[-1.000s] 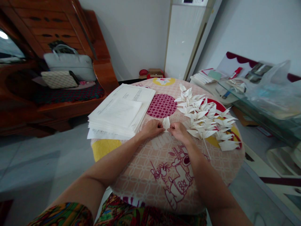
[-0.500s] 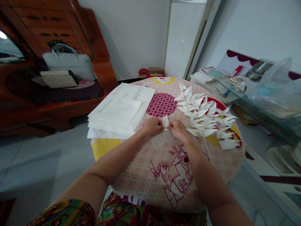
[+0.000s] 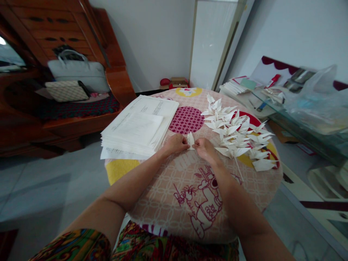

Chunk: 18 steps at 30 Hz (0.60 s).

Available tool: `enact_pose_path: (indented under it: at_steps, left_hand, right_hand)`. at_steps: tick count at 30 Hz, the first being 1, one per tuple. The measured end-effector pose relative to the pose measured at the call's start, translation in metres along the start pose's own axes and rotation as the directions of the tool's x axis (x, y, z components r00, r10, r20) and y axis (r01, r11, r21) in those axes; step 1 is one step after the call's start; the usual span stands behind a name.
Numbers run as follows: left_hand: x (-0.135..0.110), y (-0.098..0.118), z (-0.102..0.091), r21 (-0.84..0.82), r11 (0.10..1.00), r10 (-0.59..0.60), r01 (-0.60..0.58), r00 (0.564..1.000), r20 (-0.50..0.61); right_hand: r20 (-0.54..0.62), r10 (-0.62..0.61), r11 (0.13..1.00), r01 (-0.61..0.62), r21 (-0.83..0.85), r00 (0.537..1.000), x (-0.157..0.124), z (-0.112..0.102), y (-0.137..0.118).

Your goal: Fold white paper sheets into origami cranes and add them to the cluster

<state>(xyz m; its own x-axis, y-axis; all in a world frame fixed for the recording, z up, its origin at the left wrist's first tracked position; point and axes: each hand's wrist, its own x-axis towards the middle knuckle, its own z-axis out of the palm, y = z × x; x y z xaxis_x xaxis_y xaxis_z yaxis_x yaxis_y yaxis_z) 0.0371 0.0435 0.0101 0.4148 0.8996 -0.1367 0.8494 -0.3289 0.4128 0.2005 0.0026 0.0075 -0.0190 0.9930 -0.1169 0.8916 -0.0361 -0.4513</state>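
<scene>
Between my two hands stands a small piece of folded white paper (image 3: 190, 139), its pointed tips upward, over the middle of the cloth-covered round table (image 3: 163, 192). My left hand (image 3: 177, 143) pinches its left side with closed fingers. On the opposite side, the fingers of my right hand (image 3: 203, 146) are closed on its lower right edge. A cluster of white folded paper cranes (image 3: 230, 128) spreads over the table to the right of my right hand. To the left of my left hand lies a thick stack of printed paper sheets (image 3: 130, 123), with a smaller blank sheet on top.
At the left, a wooden bench (image 3: 119, 79) carries a grey bag (image 3: 92, 76) and a quilted pouch (image 3: 66, 90). A glass shelf (image 3: 307, 134) at the right holds a clear plastic bag (image 3: 318, 105) and papers. A cardboard box (image 3: 178, 82) sits beyond the table.
The view has shifted very slightly. Both hands keep their pinch on the folded paper in nearly the same place.
</scene>
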Motion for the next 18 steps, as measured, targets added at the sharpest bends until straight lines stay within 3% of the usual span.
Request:
enact_pose_path:
  at_steps: [18]
  left_hand:
    - [0.0002,-0.0020,0.0068,-0.024,0.999,-0.023,0.021,0.998,-0.064]
  right_hand:
    - [-0.036,0.060,0.998,-0.059,0.022,0.998,0.0055,0.0076,0.0042]
